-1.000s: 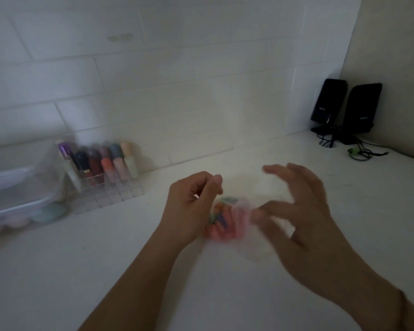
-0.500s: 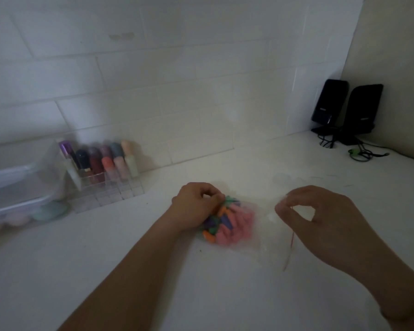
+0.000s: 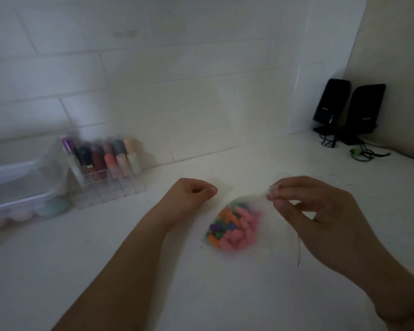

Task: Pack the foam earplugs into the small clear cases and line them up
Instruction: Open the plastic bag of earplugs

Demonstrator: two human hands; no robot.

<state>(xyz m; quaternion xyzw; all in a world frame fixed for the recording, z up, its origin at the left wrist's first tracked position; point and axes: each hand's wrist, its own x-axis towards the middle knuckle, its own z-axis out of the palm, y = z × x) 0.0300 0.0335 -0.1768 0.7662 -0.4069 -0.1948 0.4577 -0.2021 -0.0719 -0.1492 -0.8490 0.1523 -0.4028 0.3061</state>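
Head view, dim and a little blurred: on the white counter (image 3: 105, 271), near the middle, lies a clear bag (image 3: 233, 226) of foam earplugs (image 3: 239, 231) — mostly pink, with orange, purple and green mixed in. It rests between the two hands. The left hand (image 3: 189, 199) sits just left of the bag, apart from it, fingers curled into a loose fist with nothing visible inside. The right hand (image 3: 320, 211) is just right of the bag, thumb and fingertips pinched on its gathered clear top corner; a thin string (image 3: 298, 249) hangs down below that hand.

Farther back on the left stands a clear organiser (image 3: 110, 187) with a row of lipstick-like tubes (image 3: 105, 158) in purple, dark red, coral and pale tones. Left of it, at the frame edge, is a clear plastic box (image 3: 14, 187) with rounded pastel shapes inside — too blurred to name.

At the far right corner, against the wall, stand two black speakers (image 3: 349, 108) with tangled cables (image 3: 361, 154) trailing in front. White tiles (image 3: 177, 80) cover the back wall.
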